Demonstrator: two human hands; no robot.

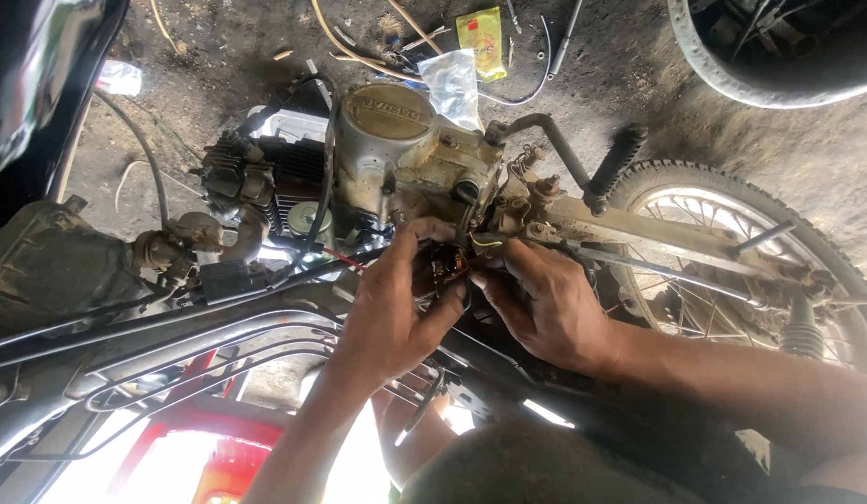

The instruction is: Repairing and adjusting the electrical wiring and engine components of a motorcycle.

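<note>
Stripped motorcycle frame [172, 327] over dirt floor, engine [387, 149] at centre; left hand [391, 308] and right hand [545, 303] both pinched closed on small wiring connector [449, 271] just below engine — likely light, brittle; best gripped by its body, not wires.

Both hands [471, 299] on wiring [449, 266] (motorcycle)

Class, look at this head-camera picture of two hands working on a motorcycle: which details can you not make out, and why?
- Small part between left hand and right hand: fingers cover it.
- Rear wheel: cut by right edge.
- Yellow packet print: too small.
- Lower frame: overexposed glare.
</note>
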